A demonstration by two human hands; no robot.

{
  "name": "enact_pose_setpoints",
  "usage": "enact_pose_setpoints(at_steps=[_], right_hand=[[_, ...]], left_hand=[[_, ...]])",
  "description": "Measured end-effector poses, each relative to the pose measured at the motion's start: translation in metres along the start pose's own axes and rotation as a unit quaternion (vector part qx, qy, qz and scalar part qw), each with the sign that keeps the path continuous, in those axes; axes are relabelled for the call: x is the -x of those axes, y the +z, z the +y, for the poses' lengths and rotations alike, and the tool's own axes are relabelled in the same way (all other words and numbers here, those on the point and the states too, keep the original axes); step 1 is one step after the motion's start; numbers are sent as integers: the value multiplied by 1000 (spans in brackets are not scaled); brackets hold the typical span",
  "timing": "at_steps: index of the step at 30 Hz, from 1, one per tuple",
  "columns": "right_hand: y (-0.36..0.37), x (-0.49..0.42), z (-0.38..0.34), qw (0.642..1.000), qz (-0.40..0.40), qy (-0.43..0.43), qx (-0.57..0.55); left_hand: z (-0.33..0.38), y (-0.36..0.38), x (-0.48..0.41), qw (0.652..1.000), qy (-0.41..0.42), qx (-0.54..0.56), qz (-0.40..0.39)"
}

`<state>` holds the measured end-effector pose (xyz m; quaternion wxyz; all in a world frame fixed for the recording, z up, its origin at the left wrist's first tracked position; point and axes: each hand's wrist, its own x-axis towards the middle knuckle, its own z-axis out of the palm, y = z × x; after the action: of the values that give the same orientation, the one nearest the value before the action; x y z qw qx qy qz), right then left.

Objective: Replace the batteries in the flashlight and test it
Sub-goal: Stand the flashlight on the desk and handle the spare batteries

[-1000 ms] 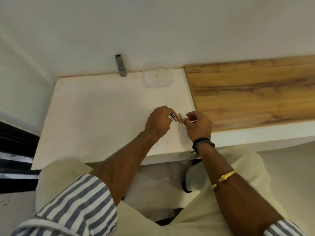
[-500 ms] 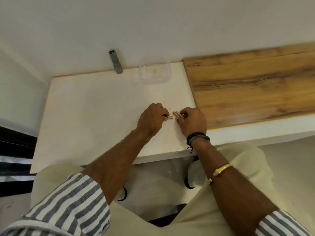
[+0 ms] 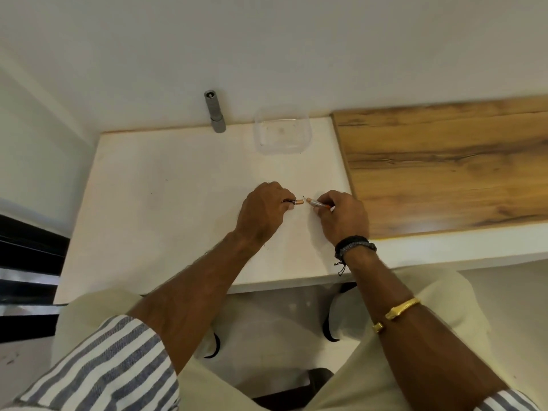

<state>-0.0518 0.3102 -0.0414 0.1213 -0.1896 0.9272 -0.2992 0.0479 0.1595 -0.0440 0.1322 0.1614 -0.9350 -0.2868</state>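
We see a grey cylindrical metal flashlight (image 3: 214, 112) upright at the wall, and two slim copper-tipped batteries (image 3: 297, 202) (image 3: 318, 204) pinched tip-to-tip, apart.

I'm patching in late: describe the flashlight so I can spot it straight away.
Start at the white tabletop and follow it to its far edge against the wall. The flashlight stands there upright, just left of the clear plastic container. It is the only grey metal cylinder in view, far bigger than the small copper-tipped batteries pinched in the two hands nearer the person.

flashlight (image 3: 214, 111): 1 | batteries: 2 (image 3: 299, 202) (image 3: 317, 202) | clear container (image 3: 282, 130): 1
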Motion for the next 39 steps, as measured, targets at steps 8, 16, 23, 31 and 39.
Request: enact_pose_setpoints(at_steps=[8,16,23,31,39], right_hand=[[-18,-64,-51,995,17,-89,-38],[-18,-144,-101,989,1,-139,54],[9,-188,-119,965,-25,-156,209],[21,-196,-120,956,-25,-153,250],[2,-170,-118,980,31,-124,153]], left_hand=[[-7,-34,-60,994,-24,-11,107],[-31,-51,-131,992,-53,-76,87],[-52,-45,-169,987,-94,-119,52],[-60,-39,-175,987,-93,-126,46],[-61,-48,-140,988,-116,-16,105]])
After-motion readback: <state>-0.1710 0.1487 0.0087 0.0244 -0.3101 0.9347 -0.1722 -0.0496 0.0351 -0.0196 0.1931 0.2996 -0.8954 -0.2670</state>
